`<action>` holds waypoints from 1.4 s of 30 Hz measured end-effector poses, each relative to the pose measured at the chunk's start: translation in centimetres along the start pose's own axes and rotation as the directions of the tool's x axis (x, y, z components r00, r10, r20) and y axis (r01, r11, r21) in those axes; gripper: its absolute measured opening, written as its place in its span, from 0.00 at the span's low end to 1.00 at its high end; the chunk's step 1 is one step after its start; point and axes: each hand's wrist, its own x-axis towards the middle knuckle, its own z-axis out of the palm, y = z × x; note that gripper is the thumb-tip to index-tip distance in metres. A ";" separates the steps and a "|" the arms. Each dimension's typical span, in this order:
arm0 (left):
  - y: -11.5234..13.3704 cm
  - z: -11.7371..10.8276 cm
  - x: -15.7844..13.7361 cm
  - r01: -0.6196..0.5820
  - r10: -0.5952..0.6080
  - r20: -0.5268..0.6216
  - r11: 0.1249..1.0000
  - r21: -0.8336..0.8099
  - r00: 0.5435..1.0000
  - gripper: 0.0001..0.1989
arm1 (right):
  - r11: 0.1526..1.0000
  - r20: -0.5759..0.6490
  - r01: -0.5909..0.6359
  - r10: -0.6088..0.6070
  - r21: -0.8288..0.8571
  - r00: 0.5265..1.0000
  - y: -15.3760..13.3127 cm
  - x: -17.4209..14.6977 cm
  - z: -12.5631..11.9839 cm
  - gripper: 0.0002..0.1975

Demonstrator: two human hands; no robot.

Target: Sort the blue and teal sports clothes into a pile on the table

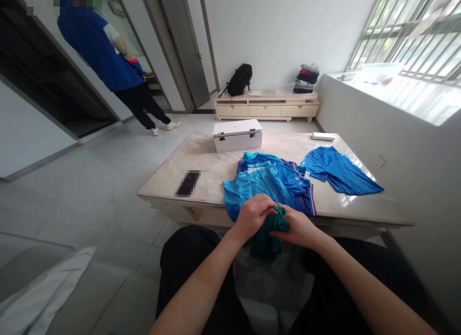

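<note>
Head view: low centre of the frame, both hands meet just in front of the counter edge, above the person's lap.
Left hand [254,215]: fingers curled and clamped on the top of the green cloth [268,236].
Right hand [300,229]: fingers closed on the same cloth from the right side, touching the left hand.
Green cloth: dark, bunched, hanging down between the two hands, just off the near edge of the counter [201,157].
Shirt pile [268,183]: several blue shirts lying overlapped at centre of the frame, just beyond the hands.
Blue shorts [338,170]: spread flat to the right of the pile, apart from it.
White box [237,134]: at the far side of the counter, lid shut, contents hidden.
Dark flat item [188,183]: left part of the counter, blurred.
Low cabinet [266,106]: by the far wall, drawers shut, carrying a black backpack [239,79] and a stack of folded clothes [307,78].
Other person [115,56]: standing, upper left of the frame, in a blue top.
</note>
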 end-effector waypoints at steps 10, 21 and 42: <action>-1.2 -1.2 0.1 -0.070 0.055 0.088 0.981 0.182 0.995 0.13 | 0.869 0.054 -0.147 0.195 -0.472 0.979 0.2 -0.8 -3.8 0.14; -0.4 -1.4 0.2 0.010 -0.008 -0.016 0.990 0.144 1.000 0.11 | 0.788 0.064 -0.075 0.143 -0.611 0.988 -2.3 -2.0 -7.6 0.13; 12.6 -14.0 12.5 -0.303 0.389 -0.027 0.757 0.579 0.921 0.15 | 0.962 -0.494 0.101 0.039 0.254 0.869 -12.9 -2.6 -21.8 0.24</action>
